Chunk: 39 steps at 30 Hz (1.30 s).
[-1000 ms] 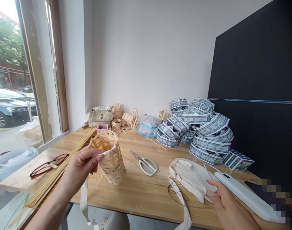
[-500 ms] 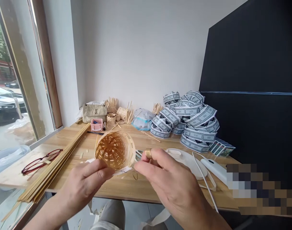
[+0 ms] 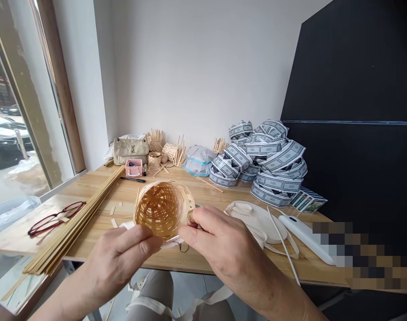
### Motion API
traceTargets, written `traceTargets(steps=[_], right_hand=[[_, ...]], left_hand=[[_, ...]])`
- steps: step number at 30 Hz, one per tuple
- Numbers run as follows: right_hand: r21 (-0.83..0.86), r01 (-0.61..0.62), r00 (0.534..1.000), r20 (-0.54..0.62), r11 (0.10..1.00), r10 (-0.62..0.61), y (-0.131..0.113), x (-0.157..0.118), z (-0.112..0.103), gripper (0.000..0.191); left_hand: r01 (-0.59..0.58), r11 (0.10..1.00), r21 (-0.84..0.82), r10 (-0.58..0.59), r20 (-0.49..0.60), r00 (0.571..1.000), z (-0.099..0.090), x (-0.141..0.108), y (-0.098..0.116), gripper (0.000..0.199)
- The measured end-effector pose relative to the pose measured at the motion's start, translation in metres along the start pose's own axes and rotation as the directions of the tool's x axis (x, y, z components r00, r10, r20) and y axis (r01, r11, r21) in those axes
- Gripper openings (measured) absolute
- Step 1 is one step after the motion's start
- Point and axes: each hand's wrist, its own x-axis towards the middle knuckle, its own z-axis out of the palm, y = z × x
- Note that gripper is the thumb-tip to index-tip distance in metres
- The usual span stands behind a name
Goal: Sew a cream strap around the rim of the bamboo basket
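A small woven bamboo basket (image 3: 158, 209) is tilted with its mouth facing me above the table. My left hand (image 3: 123, 247) pinches its lower rim, where a white fabric strip (image 3: 171, 243) runs along the edge. My right hand (image 3: 223, 243) is closed at the right side of the rim, thumb against the forefinger. A gold-coloured thimble ring (image 3: 191, 217) sits on one of its fingers. Whatever lies between those fingertips is hidden. Below the rim hangs a loop of dark thread (image 3: 183, 248).
Long bamboo strips (image 3: 79, 218) and red glasses (image 3: 56, 218) lie at left. Behind stand a handbag (image 3: 131, 151), a pink box (image 3: 133, 167) and small baskets (image 3: 154, 158). Rolls of patterned ribbon (image 3: 277, 165), a white round pad (image 3: 256, 218) and a white device (image 3: 305, 238) are at right.
My right hand has moved left to the basket's rim, closing the gap between them. The basket has shifted slightly right in view, and the left hand keeps its hold.
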Motion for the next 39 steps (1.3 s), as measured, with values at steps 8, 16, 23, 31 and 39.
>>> traceTargets(steps=[8, 16, 23, 31, 39], right_hand=[[0.044, -0.017, 1.0, 0.013, 0.999, 0.016, 0.001, -0.003, 0.003, 0.034], [0.062, 0.003, 0.999, 0.052, 0.998, -0.007, 0.005, 0.0, 0.001, 0.032], [0.248, 0.102, 0.983, 0.121, 0.963, -0.136, 0.026, 0.014, -0.006, 0.028], [0.312, 0.126, 0.933, 0.284, 0.941, -0.22, 0.038, 0.018, -0.007, 0.026], [0.296, 0.2, 0.885, 0.356, 0.934, -0.302, 0.041, 0.02, -0.011, 0.022]], left_hand=[[0.003, 1.0, -0.02, -0.003, -0.006, 1.0, 0.004, -0.008, -0.003, 0.021], [-0.003, 0.994, -0.113, 0.0, -0.028, 1.0, 0.005, 0.0, -0.002, 0.018], [0.21, 0.824, -0.526, -0.072, 0.27, 0.96, 0.0, 0.018, -0.01, 0.023], [0.346, 0.688, -0.638, -0.036, 0.445, 0.895, -0.008, 0.037, -0.022, 0.026], [0.333, 0.692, -0.64, 0.059, 0.511, 0.858, -0.01, 0.04, -0.027, 0.034]])
